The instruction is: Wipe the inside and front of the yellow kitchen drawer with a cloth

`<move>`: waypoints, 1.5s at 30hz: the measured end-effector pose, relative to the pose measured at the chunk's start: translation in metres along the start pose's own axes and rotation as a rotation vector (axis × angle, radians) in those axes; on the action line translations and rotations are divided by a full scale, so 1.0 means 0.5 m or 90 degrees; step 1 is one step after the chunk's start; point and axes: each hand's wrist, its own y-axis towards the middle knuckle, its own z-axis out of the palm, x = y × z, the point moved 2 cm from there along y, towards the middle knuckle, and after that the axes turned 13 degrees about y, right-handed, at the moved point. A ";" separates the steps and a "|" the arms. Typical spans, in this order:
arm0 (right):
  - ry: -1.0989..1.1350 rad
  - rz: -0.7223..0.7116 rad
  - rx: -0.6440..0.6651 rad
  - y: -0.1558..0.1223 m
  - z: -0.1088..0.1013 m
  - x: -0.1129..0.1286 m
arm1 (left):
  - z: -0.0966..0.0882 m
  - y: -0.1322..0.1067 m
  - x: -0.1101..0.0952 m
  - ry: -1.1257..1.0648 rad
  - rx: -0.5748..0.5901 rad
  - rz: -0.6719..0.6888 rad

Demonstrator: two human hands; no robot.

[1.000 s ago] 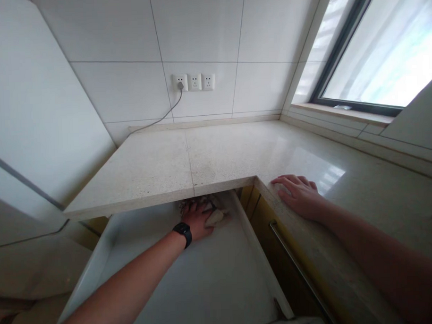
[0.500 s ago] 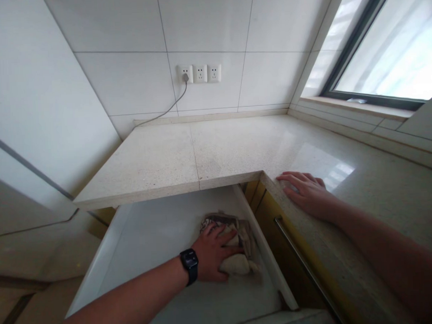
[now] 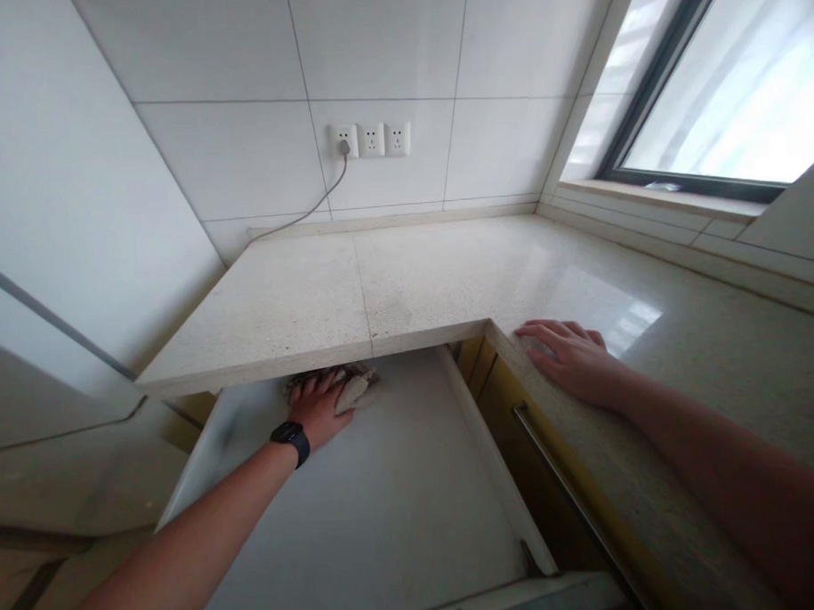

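My left hand (image 3: 318, 406), a dark watch on its wrist, presses on a crumpled cloth (image 3: 356, 389) in beige and dark patterned tones. Both are at the far left of the pulled-out white drawer (image 3: 387, 492), just below the countertop's front edge. Part of the cloth is hidden under the fingers and in the shade of the counter. On the pale speckled countertop (image 3: 439, 268), near its inner corner, rests my right hand (image 3: 573, 357), palm down with fingers loosely stretched and holding nothing that I can see.
A bar handle (image 3: 574, 495) runs along the yellowish cabinet front at the right, beside the drawer. Wall sockets (image 3: 370, 140) with a plugged-in grey cable (image 3: 333, 190) are behind the counter. A dark-framed window (image 3: 703, 183) is at the upper right; a white panel (image 3: 75, 174) stands at left.
My left hand has slid the cloth from the drawer's right side across to its far left. My right hand stays at the same spot on the counter; the view has shifted slightly.
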 end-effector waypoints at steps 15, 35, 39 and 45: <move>-0.002 0.001 0.001 -0.003 -0.006 0.014 | -0.110 -0.178 -0.346 -0.189 0.078 0.468; 0.005 0.007 -0.001 -0.005 -0.010 0.022 | -0.082 -0.077 -0.230 -0.105 -0.004 0.231; 0.008 0.008 0.003 -0.006 -0.011 0.022 | -0.099 -0.172 -0.307 -0.182 0.057 0.430; 0.005 0.001 -0.001 -0.004 -0.008 0.015 | -0.105 -0.216 -0.364 -0.204 0.065 0.527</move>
